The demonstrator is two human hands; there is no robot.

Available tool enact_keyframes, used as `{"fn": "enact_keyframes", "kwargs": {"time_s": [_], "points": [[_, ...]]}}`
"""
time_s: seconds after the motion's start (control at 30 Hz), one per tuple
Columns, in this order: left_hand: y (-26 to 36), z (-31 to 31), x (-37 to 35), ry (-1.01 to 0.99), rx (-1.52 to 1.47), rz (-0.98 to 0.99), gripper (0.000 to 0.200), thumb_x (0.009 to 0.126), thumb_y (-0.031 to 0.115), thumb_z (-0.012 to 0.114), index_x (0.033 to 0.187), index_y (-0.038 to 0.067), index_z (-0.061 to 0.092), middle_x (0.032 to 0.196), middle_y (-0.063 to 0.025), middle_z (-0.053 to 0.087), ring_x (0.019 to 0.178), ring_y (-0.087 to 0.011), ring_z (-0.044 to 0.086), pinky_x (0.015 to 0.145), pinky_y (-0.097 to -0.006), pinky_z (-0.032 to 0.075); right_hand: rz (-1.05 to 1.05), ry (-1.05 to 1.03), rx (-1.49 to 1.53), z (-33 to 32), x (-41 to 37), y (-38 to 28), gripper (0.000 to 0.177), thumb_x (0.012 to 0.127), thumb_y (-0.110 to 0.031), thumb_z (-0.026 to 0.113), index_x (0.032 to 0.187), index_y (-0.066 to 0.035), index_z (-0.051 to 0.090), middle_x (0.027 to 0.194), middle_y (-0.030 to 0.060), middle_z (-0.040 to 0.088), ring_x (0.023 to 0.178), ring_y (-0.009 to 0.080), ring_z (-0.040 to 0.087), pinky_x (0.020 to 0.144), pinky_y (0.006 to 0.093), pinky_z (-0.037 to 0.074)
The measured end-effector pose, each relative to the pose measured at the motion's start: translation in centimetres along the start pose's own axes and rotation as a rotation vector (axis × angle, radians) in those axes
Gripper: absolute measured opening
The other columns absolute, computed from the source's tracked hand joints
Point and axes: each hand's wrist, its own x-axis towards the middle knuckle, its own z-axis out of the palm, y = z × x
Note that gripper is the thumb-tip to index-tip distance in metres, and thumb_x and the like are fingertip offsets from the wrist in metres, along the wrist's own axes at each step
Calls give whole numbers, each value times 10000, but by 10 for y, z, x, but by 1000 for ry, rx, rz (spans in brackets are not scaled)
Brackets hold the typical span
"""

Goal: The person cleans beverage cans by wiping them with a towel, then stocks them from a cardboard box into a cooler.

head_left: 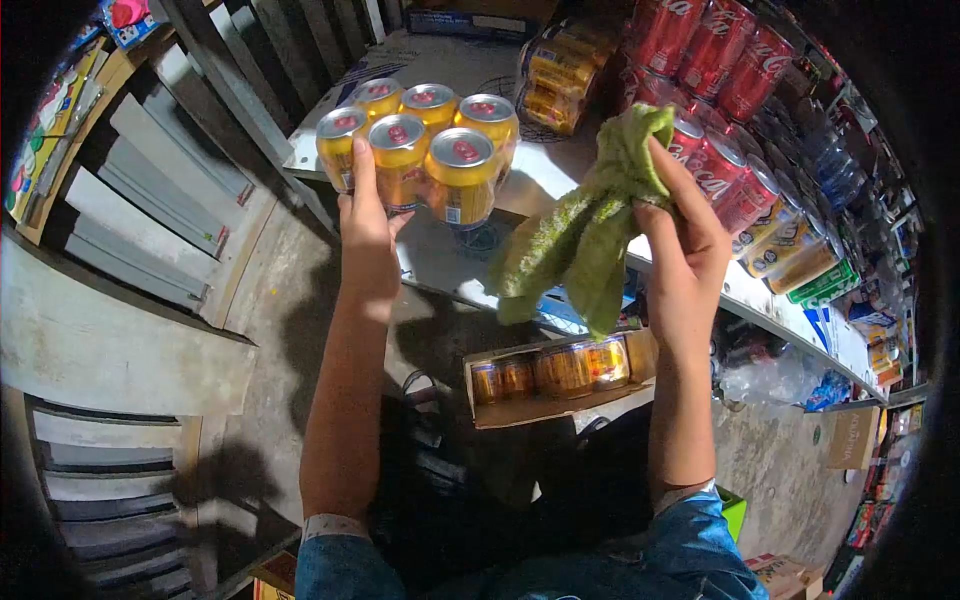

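My left hand [370,225] grips the near left side of a shrink-wrapped pack of yellow cans [459,183], its thumb up along one can and its fingers mostly hidden beneath. The pack is upright, silver lids facing up, over the front part of the shelf. To the right, my right hand [683,225] pinches a green cloth [585,215] near its top corner. The cloth hangs down to the left in folds, apart from the cans. Below it, an open cardboard box [530,414] holds more yellow cans lying in a row.
Red cola cans [720,60] are stacked at the upper right of the white shelf [590,165], beside another wrapped yellow pack [560,75]. Yellow and green cans continue along the right. Slatted panels [150,190] stand at the left. Clear plastic [765,375] lies under the shelf.
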Motion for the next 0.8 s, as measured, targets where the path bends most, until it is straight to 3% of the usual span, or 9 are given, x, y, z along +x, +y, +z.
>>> {"fn": "enact_keyframes", "kwargs": {"time_s": [0.23, 0.33, 0.4, 0.5, 0.57, 0.67, 0.7, 0.73, 0.8], "points": [[-14, -12, -1, 103, 169, 0, 849, 1062, 623, 453, 1600, -8, 273, 1495, -230, 438, 1363, -314, 478, 1172, -514, 334, 61, 48, 244, -4, -2, -25, 504, 953, 67, 566, 1455, 31, 587, 1448, 144, 616, 1307, 200, 592, 1126, 328, 437], [-9, -1, -10, 436, 648, 221, 848, 1046, 511, 576, 1615, -6, 218, 1459, -243, 286, 1330, -334, 364, 1122, -487, 356, 79, 81, 306, -3, -7, -30, 520, 947, 87, 547, 1467, 71, 552, 1454, 164, 610, 1318, 212, 588, 1127, 339, 441], [11, 16, -32, 372, 818, 747, 800, 1015, 371, 647, 1602, -3, 253, 1469, -241, 278, 1309, -313, 364, 1078, -446, 358, 84, 105, 368, -6, -9, -30, 526, 940, 98, 546, 1466, 87, 542, 1450, 178, 610, 1323, 219, 585, 1129, 347, 441], [15, 26, -52, -41, 826, 1036, 864, 897, 430, 782, 1526, 6, 367, 1361, -213, 490, 1219, -316, 499, 1007, -449, 405, 73, 151, 383, -5, -10, -34, 504, 955, 69, 564, 1457, 87, 528, 1391, 173, 634, 1258, 228, 621, 1092, 359, 473], [26, 47, -68, -344, 832, 898, 868, 798, 482, 856, 1421, 11, 477, 1245, -163, 600, 1169, -321, 590, 970, -458, 452, 42, 187, 432, -8, -12, -32, 451, 967, 31, 581, 1414, 72, 543, 1318, 155, 661, 1166, 221, 664, 1005, 334, 530], [5, 50, -79, -489, 1025, 834, 635, 801, 239, 845, 1338, 6, 596, 1288, -150, 661, 1001, -281, 702, 857, -408, 580, 31, 288, 493, -10, -15, -38, 439, 971, 28, 567, 1409, 57, 542, 1269, 156, 667, 1076, 203, 676, 875, 271, 557], [5, 48, -78, -480, 1028, 830, 635, 801, 239, 845, 1338, 6, 596, 1288, -150, 661, 1001, -281, 702, 857, -408, 580, 35, 379, 487, -5, -13, -42, 441, 978, 23, 567, 1416, 61, 533, 1243, 157, 665, 990, 180, 661, 804, 256, 540], [4, 48, -76, -406, 870, 698, 580, 819, 156, 811, 1337, 2, 601, 1255, -158, 677, 980, -263, 711, 851, -380, 584, -63, 128, 554, -24, -17, -31, 426, 983, 28, 522, 1408, 68, 538, 1239, 157, 667, 958, 175, 648, 785, 251, 520], [6, 49, -67, -235, 468, 422, 493, 849, -23, 714, 1328, -14, 601, 1160, -157, 718, 1022, -214, 712, 891, -333, 574, -210, 301, 10, -18, -14, -12, 402, 986, 19, 467, 1370, 72, 574, 1252, 161, 673, 1018, 187, 650, 842, 263, 514]]}}
